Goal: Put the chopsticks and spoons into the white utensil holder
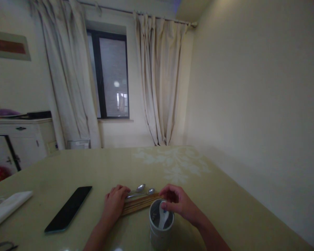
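A white ceramic soup spoon (163,218) stands tilted inside a pale, round utensil holder (161,237). Over the holder's rim is my right hand (179,203), its thumb on the spoon's upper end and its index finger curled behind. My left hand (116,201) rests on the table, fingers stretched over the handle ends of two metal spoons (140,188) and beside several wooden chopsticks (137,205). The chopsticks lie side by side behind the holder. What is under my left fingers is hidden.
To the left on the glossy table (94,167) lie a black phone (69,209) and a white flat object (10,207), with dark cords (2,245) at the corner. A wall (264,122) borders the table's right side. Curtains (159,76) hang by a window.
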Tool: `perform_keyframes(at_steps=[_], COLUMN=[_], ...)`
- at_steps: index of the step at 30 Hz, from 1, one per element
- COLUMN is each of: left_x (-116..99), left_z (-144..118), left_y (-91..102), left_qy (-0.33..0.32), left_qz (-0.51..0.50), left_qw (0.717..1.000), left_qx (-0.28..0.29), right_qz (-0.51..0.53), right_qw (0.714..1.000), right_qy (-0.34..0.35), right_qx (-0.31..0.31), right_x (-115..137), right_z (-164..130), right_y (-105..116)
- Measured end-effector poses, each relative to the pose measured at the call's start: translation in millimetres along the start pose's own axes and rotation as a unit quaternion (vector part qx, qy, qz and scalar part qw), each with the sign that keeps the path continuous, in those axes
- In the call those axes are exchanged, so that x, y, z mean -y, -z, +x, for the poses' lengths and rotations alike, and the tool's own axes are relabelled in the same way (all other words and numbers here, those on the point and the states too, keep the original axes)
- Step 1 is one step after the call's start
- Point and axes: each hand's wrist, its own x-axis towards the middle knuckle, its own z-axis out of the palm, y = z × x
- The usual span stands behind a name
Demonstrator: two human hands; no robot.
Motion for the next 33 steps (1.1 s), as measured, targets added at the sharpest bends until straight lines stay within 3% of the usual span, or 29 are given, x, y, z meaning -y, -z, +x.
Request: perform_keyframes(at_steps=[4,10,15,19,22,26,29,33], left_x=[-8,-15,-28,-35,-33,-27,-26,-25], left_z=[-7,-23,-22,-18,-14,-12,-13,-15], left_y=[3.3,0.8,0.8,-2.3,-8.1,-16.3,-19.0,-19.5], left_qy=[-0.05,-0.162,-0.144,-0.101,-0.099,-0.125,-0.129,-0.137], left_qz=[-0.013,-0.056,-0.02,0.03,0.048,0.036,0.026,0.028], left_qw=[0.998,0.983,0.987,0.992,0.992,0.99,0.99,0.99], left_qx=[0.025,0.065,0.066,0.066,0.069,0.061,0.051,0.032], right_qz=[-0.039,-0.189,-0.2,-0.115,-0.021,0.051,0.093,0.105], right_qw=[0.999,0.976,0.963,0.969,0.96,0.923,0.912,0.918], right_qy=[0.013,0.096,0.176,0.195,0.175,0.098,0.044,0.002], right_qx=[-0.004,-0.044,-0.047,-0.1,-0.216,-0.368,-0.396,-0.382], right_x=[5,17,19,23,21,5,-14,-36], right_z=[-1,-4,-4,-2,2,11,18,27], right_y=[-3,-7,-7,-1,13,33,37,22])
